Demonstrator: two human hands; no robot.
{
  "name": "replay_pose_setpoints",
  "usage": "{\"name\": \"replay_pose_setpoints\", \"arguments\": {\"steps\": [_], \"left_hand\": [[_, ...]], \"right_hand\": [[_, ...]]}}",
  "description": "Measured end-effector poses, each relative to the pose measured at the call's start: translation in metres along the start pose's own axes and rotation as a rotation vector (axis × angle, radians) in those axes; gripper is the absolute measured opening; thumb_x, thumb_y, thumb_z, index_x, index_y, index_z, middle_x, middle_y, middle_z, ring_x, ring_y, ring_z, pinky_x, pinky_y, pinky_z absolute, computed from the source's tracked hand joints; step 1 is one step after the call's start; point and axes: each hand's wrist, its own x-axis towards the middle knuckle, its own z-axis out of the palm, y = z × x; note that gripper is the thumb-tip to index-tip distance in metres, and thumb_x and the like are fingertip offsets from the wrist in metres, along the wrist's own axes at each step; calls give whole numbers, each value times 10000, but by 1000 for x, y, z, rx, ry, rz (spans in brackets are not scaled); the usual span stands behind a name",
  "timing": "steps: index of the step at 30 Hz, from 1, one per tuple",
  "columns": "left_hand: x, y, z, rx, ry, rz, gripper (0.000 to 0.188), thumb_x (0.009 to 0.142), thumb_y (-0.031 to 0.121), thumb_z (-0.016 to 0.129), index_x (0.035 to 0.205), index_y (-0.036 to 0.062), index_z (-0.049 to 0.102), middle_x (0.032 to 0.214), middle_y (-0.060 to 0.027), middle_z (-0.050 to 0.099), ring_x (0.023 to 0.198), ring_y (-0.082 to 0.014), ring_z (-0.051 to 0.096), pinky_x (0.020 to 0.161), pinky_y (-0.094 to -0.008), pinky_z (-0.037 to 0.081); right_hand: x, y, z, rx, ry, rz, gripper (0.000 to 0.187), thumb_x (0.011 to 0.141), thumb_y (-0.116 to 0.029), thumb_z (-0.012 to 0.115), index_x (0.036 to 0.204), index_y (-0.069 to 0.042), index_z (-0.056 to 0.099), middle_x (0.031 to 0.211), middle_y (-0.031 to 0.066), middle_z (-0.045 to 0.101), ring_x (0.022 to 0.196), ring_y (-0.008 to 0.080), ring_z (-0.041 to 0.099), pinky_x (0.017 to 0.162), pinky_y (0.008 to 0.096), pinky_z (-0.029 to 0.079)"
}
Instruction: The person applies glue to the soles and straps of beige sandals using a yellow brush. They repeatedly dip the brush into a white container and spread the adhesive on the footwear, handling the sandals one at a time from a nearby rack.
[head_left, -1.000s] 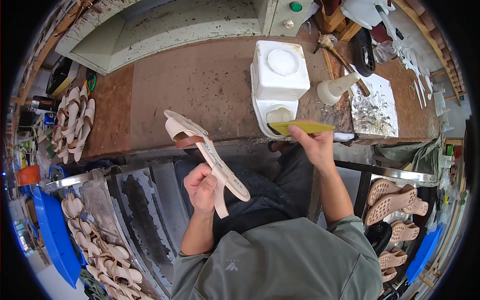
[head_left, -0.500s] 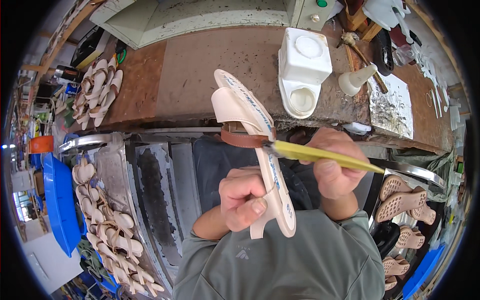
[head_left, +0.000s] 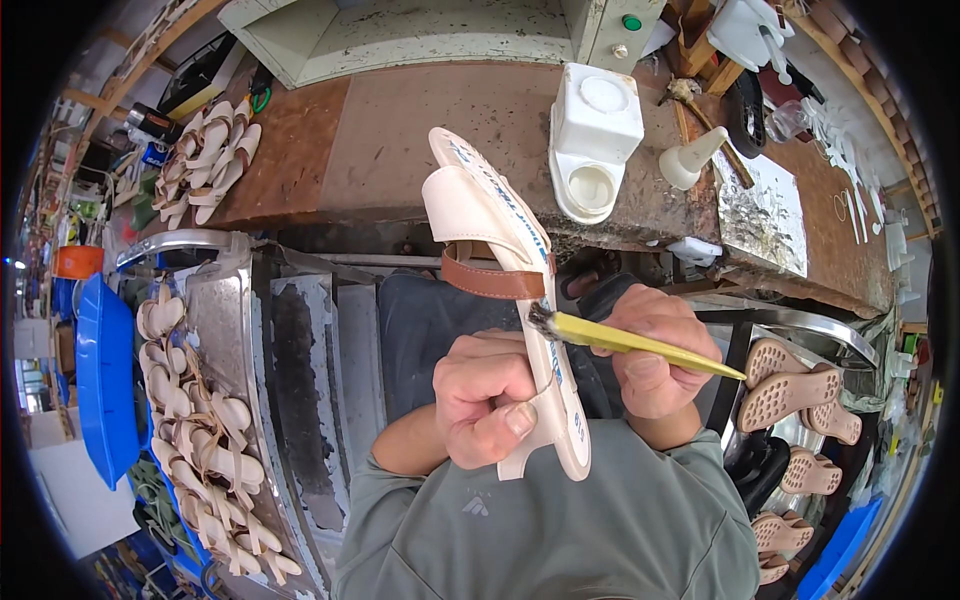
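My left hand (head_left: 487,402) is closed around the heel part of a cream sandal upper (head_left: 470,212), which stands almost upright in front of me with a brown strap (head_left: 492,279) across its middle. Blue print runs along its insole edge. Between the fingers and thumb of my right hand (head_left: 660,350) is a yellow-handled brush (head_left: 630,341). Its dark, messy bristles touch or nearly touch the sandal's edge just below the brown strap; I cannot tell which.
A white glue pot (head_left: 597,135) stands on the worn workbench (head_left: 430,130), with a white squeeze bottle (head_left: 692,160) and a hammer (head_left: 725,130) to its right. Cream sandal uppers (head_left: 215,450) lie at my left, more sit on the bench, and beige soles (head_left: 790,395) are at my right.
The brush tip has moved slightly down along the sandal's edge, away from the brown strap. My left hand keeps its hold. The whole view has shifted a little.
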Motion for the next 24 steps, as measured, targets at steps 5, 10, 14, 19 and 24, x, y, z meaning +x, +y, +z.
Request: {"name": "replay_pose_setpoints", "arguments": {"steps": [5,10,14,19,24], "left_hand": [[-7,5,2,18,-16,-1,211,742,137,516,588,15,438,633,-148,576,496,-239,512,470,-331,402],[-8,8,10,23,40,29,214,731,138,527,580,19,433,582,-118,534,466,-227,479,456,-327,381],[-12,6,7,45,15,38,219,732,138,532,575,25,428,527,-75,466,439,-210,437,445,-318,354],[-12,2,9,21,43,67,230,740,144,541,575,27,431,523,-67,468,435,-203,437,445,-310,348],[-16,1,8,11,98,9,249,758,157,550,581,18,445,558,-97,530,456,-208,483,455,-315,374]], "right_hand": [[-6,-10,-4,4,-37,-1,171,773,-2,648,935,39,609,791,166,663,656,233,642,542,304,453],[-12,-18,-5,27,-29,9,164,759,-18,662,908,36,620,778,161,666,625,226,628,542,310,455],[-15,-21,-9,62,-66,-5,165,745,-18,670,895,36,628,772,158,666,613,221,621,538,310,457],[-10,-27,-13,85,-101,30,141,735,-21,679,858,34,638,773,156,668,611,216,621,530,307,459],[-13,-28,-10,93,-91,17,145,730,-31,694,851,30,641,769,153,669,606,208,620,518,301,457]]}}
